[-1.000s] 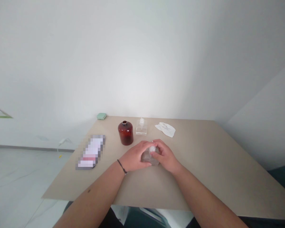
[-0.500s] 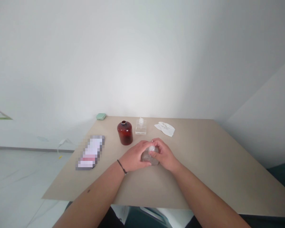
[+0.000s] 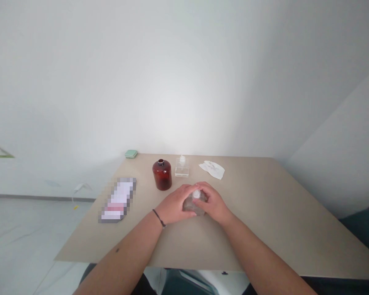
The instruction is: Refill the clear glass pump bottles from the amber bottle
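A clear bottle (image 3: 190,205) with a whitish cap (image 3: 197,194) stands on the table between my hands. My left hand (image 3: 177,203) is wrapped round its left side, thumb at the near face. The fingers of my right hand (image 3: 213,203) close on the cap and the bottle's top from the right, thumb against the near side of the cap. Both hands hide much of the bottle's sides. Just beyond them, to the left, is a dark red-brown bottle (image 3: 162,176) with an open neck.
A clear square bottle with a white top (image 3: 182,167) stands at the back, beside a crumpled white tissue (image 3: 212,169). A phone with a blurred screen (image 3: 118,200) lies on the left. A small green case (image 3: 130,154) sits at the table's (image 3: 264,229) back left corner, near the wall.
The view has tilted slightly, so everything on the table sits a little lower. Both hands keep their hold on the clear bottle; the right fingers have shifted slightly round the cap.
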`<action>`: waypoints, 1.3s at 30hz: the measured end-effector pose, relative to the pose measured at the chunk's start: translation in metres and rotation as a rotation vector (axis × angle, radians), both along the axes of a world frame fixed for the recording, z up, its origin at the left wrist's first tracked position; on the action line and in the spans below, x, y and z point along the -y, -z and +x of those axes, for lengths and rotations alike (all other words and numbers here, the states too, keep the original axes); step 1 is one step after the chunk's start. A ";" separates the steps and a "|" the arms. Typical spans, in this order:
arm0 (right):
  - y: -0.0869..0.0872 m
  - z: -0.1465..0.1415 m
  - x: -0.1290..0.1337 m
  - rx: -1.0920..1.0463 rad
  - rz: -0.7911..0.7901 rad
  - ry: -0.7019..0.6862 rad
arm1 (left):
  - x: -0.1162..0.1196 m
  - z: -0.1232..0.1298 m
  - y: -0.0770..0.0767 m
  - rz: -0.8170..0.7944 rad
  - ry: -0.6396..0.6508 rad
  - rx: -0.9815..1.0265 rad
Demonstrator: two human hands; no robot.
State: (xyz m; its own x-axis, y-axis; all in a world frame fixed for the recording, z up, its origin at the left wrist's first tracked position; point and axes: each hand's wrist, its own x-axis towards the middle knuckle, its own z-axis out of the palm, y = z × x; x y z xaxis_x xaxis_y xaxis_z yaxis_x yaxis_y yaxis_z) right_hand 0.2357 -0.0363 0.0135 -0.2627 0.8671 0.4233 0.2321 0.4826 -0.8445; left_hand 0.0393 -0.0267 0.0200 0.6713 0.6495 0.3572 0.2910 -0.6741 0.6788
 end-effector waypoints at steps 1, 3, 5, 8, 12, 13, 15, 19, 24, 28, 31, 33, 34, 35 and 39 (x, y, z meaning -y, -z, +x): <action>-0.003 0.000 0.000 0.022 -0.001 -0.005 | 0.000 0.000 0.001 -0.011 -0.007 -0.002; -0.010 0.001 0.002 0.077 -0.006 0.000 | 0.000 -0.001 0.004 -0.053 -0.034 -0.003; -0.020 0.002 0.004 0.129 -0.012 0.031 | 0.000 -0.001 0.007 -0.114 -0.067 0.011; -0.039 0.006 0.008 0.170 -0.009 0.078 | 0.000 -0.002 0.011 -0.190 -0.077 0.070; -0.074 0.018 0.005 0.132 0.042 0.115 | -0.001 -0.002 0.013 -0.222 -0.043 0.121; -0.083 0.021 0.002 0.132 0.047 0.133 | 0.000 -0.002 0.013 -0.221 -0.045 0.118; -0.101 0.028 -0.007 0.137 0.050 0.187 | 0.001 -0.002 0.011 -0.206 -0.067 0.105; -0.123 0.039 -0.035 0.242 0.091 0.290 | 0.003 -0.003 0.005 -0.127 -0.120 0.085; -0.113 0.038 -0.082 0.362 0.050 0.349 | 0.005 -0.004 -0.001 -0.051 -0.135 -0.016; -0.088 0.025 -0.112 0.494 -0.005 0.355 | 0.006 -0.003 -0.005 -0.034 -0.115 -0.116; -0.069 0.016 -0.125 0.493 -0.025 0.339 | 0.007 -0.004 -0.006 -0.039 -0.103 -0.140; -0.059 0.014 -0.131 0.484 -0.035 0.337 | 0.006 -0.004 -0.007 -0.047 -0.103 -0.157; -0.054 0.013 -0.133 0.478 -0.039 0.337 | 0.006 -0.004 -0.007 -0.050 -0.104 -0.166; -0.050 0.013 -0.134 0.471 -0.043 0.336 | 0.006 -0.004 -0.007 -0.050 -0.105 -0.173; -0.036 0.016 -0.139 0.439 -0.063 0.330 | 0.006 -0.003 -0.008 -0.034 -0.100 -0.184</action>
State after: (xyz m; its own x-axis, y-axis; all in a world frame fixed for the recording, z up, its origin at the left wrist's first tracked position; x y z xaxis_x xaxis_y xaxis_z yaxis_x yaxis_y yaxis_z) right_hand 0.2519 0.1024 0.0491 -0.1127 0.9534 0.2797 0.6996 0.2761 -0.6591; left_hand 0.0361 -0.0325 0.0281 0.6546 0.7259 0.2110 0.4765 -0.6130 0.6302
